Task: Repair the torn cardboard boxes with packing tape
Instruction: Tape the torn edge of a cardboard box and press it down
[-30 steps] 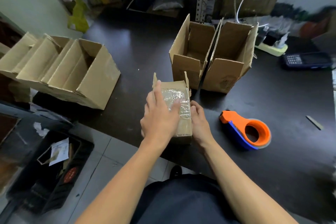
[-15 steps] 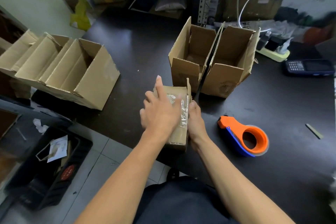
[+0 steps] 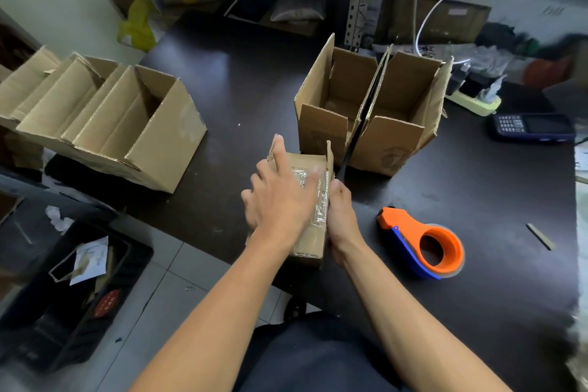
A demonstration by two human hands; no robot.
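- Small box (image 3: 310, 242): left of tape dispenser (image 3: 423, 242), at counter (image 3: 222, 79) edge, since tilted onto its side.
- Left hand (image 3: 280, 197): flat, open, smoothing tape.
- Right hand (image 3: 340, 213): bracing box's side; tape strip judged nearly seated.

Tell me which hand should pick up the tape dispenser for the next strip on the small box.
Right. The tape dispenser lies on the table on that side, near the right hand, which only steadies the small box's side. The left hand lies flat across the taped top, farther away.
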